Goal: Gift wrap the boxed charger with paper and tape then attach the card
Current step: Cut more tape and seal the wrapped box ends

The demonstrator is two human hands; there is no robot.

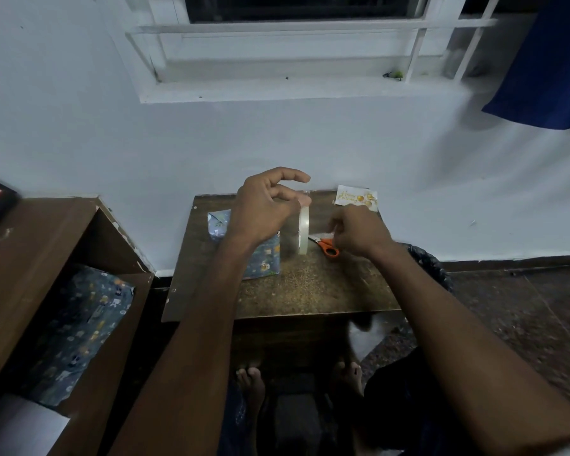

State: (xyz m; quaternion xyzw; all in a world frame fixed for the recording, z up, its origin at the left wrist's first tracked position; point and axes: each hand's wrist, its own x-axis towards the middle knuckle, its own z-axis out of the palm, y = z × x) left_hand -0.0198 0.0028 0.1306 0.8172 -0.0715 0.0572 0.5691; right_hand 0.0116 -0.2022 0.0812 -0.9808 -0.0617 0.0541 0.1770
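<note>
The boxed charger (264,261), wrapped in blue patterned paper, sits on the small brown table (310,287), partly hidden behind my left forearm. My left hand (265,209) hovers above it and pinches the top of a clear tape roll (304,230) held upright on edge. My right hand (359,230) is to the right of the roll, fingers curled and pinching what looks like the tape's free end. Orange-handled scissors (326,247) lie under my right hand. A white greeting card (356,198) with gold print lies at the table's far right corner.
A brown shelf unit (56,258) stands to the left, with spare blue wrapping paper (76,330) in its compartment and a white sheet (17,426) below. The wall rises right behind the table. My bare feet (254,386) are under the table's front edge.
</note>
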